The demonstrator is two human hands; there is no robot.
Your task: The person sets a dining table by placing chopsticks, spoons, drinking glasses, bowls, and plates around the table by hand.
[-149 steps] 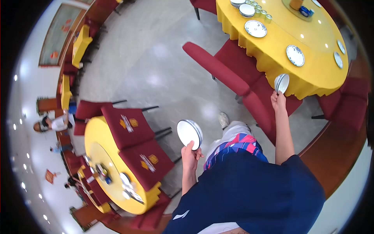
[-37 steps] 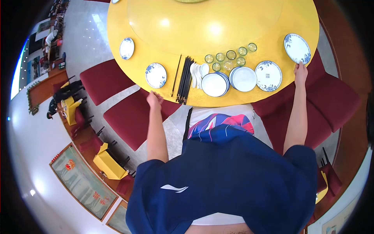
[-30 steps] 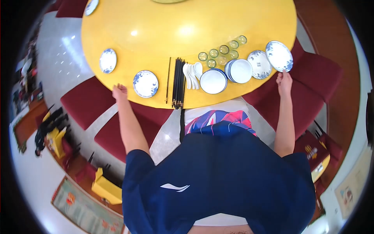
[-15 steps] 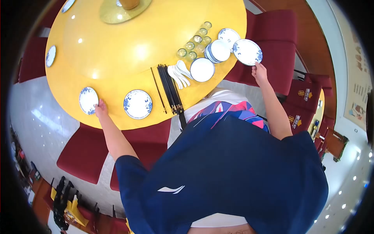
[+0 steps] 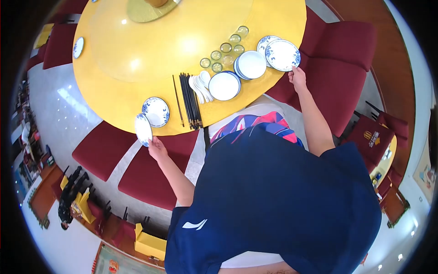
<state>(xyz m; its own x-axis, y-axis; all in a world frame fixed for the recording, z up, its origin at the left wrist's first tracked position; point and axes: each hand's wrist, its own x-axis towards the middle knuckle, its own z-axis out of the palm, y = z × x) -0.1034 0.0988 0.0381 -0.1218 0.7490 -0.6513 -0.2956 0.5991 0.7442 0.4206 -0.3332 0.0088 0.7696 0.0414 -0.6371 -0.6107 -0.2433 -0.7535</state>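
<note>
My left hand (image 5: 157, 149) is closed on the edge of a tilted blue-patterned plate (image 5: 143, 129), just off the table's near rim. Beside it a second patterned plate (image 5: 155, 112) lies on the table. My right hand (image 5: 298, 78) grips the edge of another patterned plate (image 5: 283, 55), which partly covers a patterned plate (image 5: 266, 44) behind it. Left of that are a stack of bowls (image 5: 252, 65) and one more white bowl (image 5: 225, 86). White soup spoons (image 5: 200, 86), a bundle of black chopsticks (image 5: 189, 100) and a single chopstick (image 5: 178, 100) lie further left.
Several glasses (image 5: 226, 47) stand behind the bowls on the round yellow table (image 5: 118, 98). A glass turntable (image 5: 182, 27) covers its middle. Red chairs (image 5: 150, 176) surround the table, with a red chair (image 5: 331, 82) at right. A person in dark clothes (image 5: 70, 194) is at lower left.
My left hand has drawn its plate off the tabletop, to beside the resting plate. My right hand's plate has shifted left over the plate behind it. The whole view has turned.
</note>
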